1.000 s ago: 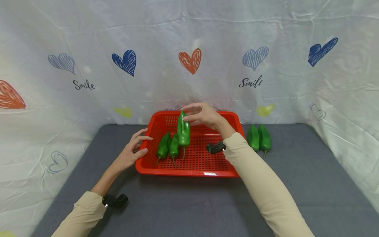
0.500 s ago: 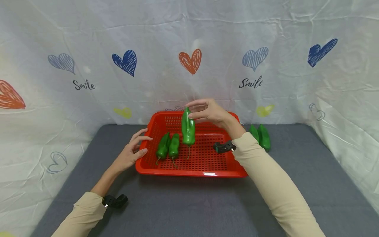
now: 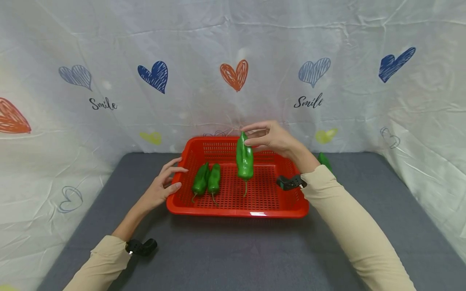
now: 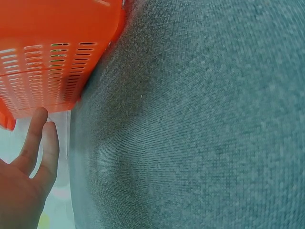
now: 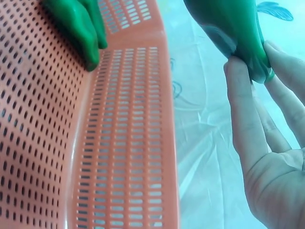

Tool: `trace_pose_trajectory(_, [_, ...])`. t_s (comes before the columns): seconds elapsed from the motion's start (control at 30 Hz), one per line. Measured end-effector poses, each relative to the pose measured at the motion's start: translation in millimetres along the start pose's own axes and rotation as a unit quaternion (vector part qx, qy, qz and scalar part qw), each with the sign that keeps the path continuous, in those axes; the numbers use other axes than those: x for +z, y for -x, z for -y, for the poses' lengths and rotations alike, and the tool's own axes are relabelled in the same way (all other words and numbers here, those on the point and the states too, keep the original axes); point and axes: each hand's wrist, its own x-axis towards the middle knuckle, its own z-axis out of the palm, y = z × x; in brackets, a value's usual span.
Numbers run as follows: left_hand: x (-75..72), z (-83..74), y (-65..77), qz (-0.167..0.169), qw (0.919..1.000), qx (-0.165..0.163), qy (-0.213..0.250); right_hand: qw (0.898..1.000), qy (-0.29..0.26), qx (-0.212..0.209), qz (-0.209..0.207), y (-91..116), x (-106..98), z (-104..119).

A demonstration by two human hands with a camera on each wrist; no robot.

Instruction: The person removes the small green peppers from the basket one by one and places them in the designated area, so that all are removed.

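Note:
In the head view my right hand (image 3: 276,139) pinches a green pepper (image 3: 244,163) near its pointed end, stem hanging down, above a red plastic basket (image 3: 233,212). The right wrist view shows fingertips and thumb around the tip of that green pepper (image 5: 238,33). Two more green peppers (image 3: 214,180) lie side by side in the basket's left part. My left hand (image 3: 158,190) rests at the basket's left rim, fingers spread and thumb over the edge. Two of its straight fingers (image 4: 50,148) show beside the slotted wall in the left wrist view.
A green pepper (image 3: 323,159) on the grey cloth (image 3: 233,250), right of the basket, is partly hidden by my right sleeve (image 3: 349,218). Behind the table hangs a white curtain (image 3: 196,97) printed with hearts. Black wrist straps (image 3: 142,246) sit on both arms.
My right hand has moved to the right with its green pepper, across the basket. The arm now covers more of the peppers at the right. My left hand has stayed put.

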Motion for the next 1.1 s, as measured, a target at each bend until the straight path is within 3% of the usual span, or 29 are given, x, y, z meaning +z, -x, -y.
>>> trace_pose_trajectory(0.53, [0.6,-0.1,0.6,0.003,0.9997,-0.004,0.022,0.999,0.028,0.01,-0.022,29.1,-31.7,4.3])
trace_pose_trajectory(1.1, [0.1,0.3,-0.2,0.001,1.0,-0.003,0.005,0.999,-0.017,0.011,-0.034,64.0,-77.5,0.3])
